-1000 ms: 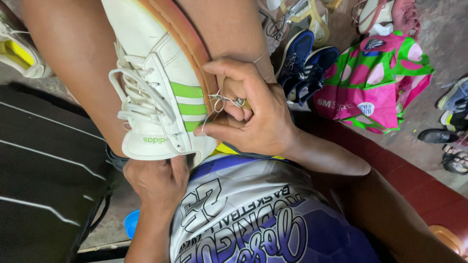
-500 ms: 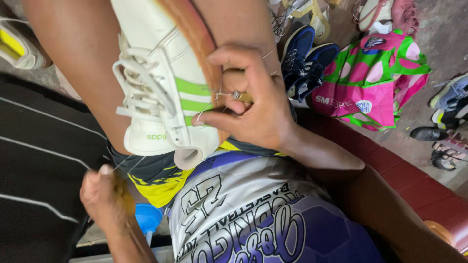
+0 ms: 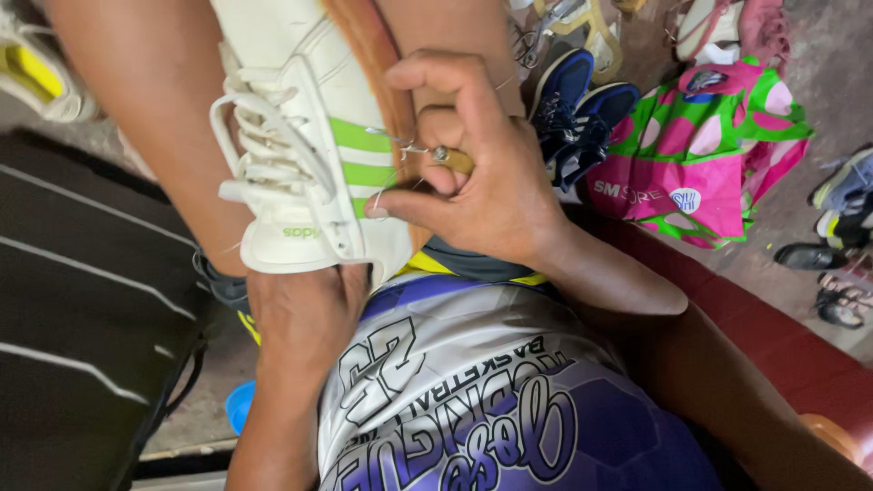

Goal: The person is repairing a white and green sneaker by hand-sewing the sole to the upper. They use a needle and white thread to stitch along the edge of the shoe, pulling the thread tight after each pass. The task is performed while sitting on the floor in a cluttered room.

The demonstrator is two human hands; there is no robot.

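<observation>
A white sneaker [image 3: 300, 136] with green stripes and a brown sole edge [image 3: 368, 55] is wedged between my bare legs, its laces facing left. My right hand [image 3: 496, 191] grips a stitching awl [image 3: 427, 152] by its wooden handle. The awl's metal tip is against the shoe's side by the stripes, close to the sole. A thin thread runs around my right thumb. My left hand [image 3: 305, 314] cups the sneaker's lower end from beneath, with its fingers hidden behind the shoe.
A pink and green bag [image 3: 718, 155] lies on the ground at right, next to a pair of dark blue shoes [image 3: 573, 109]. More footwear [image 3: 846, 191] sits at the far right. At left are a black striped surface [image 3: 82, 300] and a small blue object [image 3: 239, 405].
My left hand had pulled down and to the left away from the shoe, and has come back under it. My right hand stayed at the shoe's side with the awl.
</observation>
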